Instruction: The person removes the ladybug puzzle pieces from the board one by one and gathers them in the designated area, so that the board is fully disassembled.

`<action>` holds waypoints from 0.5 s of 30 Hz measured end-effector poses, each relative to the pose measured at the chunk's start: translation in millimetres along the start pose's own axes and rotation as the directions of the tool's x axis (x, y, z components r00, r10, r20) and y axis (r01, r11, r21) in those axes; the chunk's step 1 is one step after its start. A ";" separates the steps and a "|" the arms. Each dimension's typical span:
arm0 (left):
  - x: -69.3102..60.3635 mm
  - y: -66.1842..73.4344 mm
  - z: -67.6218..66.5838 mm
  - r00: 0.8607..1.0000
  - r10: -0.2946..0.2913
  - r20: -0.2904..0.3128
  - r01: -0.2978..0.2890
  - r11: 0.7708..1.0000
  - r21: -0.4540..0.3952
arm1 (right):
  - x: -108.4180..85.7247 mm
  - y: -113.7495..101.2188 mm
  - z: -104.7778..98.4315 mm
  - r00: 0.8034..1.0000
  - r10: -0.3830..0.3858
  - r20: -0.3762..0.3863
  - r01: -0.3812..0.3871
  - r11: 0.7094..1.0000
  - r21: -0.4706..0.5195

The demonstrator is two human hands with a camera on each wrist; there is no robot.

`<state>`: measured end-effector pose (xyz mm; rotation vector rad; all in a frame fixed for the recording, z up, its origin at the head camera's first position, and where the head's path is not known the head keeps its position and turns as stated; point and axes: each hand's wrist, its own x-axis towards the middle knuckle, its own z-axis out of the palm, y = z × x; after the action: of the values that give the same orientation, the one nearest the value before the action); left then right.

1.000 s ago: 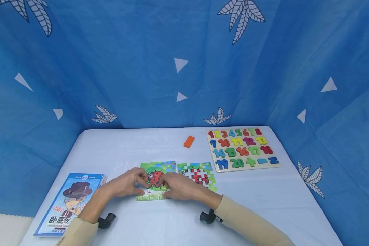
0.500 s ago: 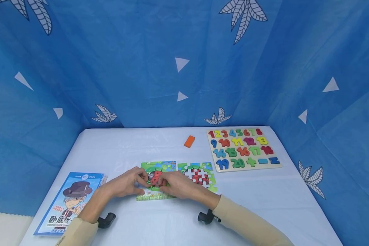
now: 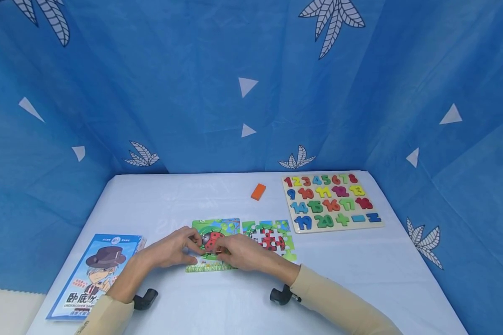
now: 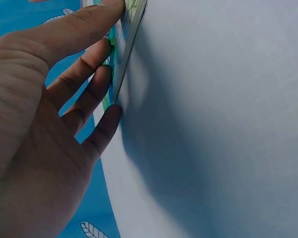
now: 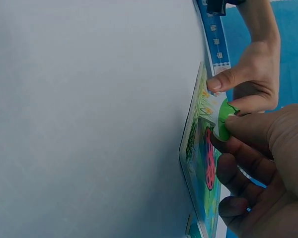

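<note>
A ladybug picture board (image 3: 214, 228) lies flat on the white table between both hands. My left hand (image 3: 172, 249) rests at its left side, thumb and fingertips touching the board's edge in the left wrist view. My right hand (image 3: 243, 252) is over the board's right half. In the right wrist view its thumb and index finger pinch a green-and-white jigsaw piece (image 5: 223, 118) above the board's grassy part. The hands hide parts of the board. Just to the right, a ladybug jigsaw (image 3: 287, 228) shows white gaps among its pieces and is partly covered by my right hand.
A wooden number board (image 3: 335, 202) with coloured numerals lies at the back right. Near the table's far side is an orange block (image 3: 258, 192). A blue game box (image 3: 96, 274) sits at the left. Blue cloth (image 3: 193, 93) hangs around the table's back and sides.
My right hand has shifted slightly left over the board, its fingertips now closer to the left hand's. The left hand has stayed in place.
</note>
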<state>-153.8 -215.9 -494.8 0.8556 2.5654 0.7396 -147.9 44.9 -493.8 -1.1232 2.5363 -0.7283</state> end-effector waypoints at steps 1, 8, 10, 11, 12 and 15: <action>0.2 0.1 -0.3 1.000 0.001 0.001 -0.001 1.000 0.003 | -0.1 -0.1 -0.4 1.000 -0.002 0.001 0.002 1.000 -0.003; 0.4 -0.4 -0.9 1.000 0.005 0.005 -0.005 1.000 0.004 | -2.7 -0.9 -7.1 1.000 -0.010 -0.007 0.011 1.000 0.027; 0.1 -0.7 -0.7 1.000 0.003 0.007 -0.002 1.000 -0.003 | -5.2 -0.6 -10.6 1.000 -0.010 -0.010 0.010 0.999 0.040; 0.0 -0.9 -0.6 1.000 0.003 0.008 -0.003 1.000 -0.005 | -6.6 -0.2 -12.6 1.000 -0.009 -0.011 0.010 0.999 0.044; -0.1 -1.1 -0.5 1.000 0.002 0.009 -0.002 1.000 -0.006 | -8.0 0.5 -14.6 1.000 -0.008 -0.012 0.008 0.999 0.046; -0.7 -1.0 -0.4 1.000 0.006 0.007 -0.006 1.000 -0.006 | -13.1 2.2 -22.5 1.000 0.008 -0.013 -0.007 0.998 0.060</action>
<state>-153.8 -217.2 -495.0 0.8627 2.5543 0.7440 -150.3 63.6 -475.6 -1.0926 2.5100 -0.8074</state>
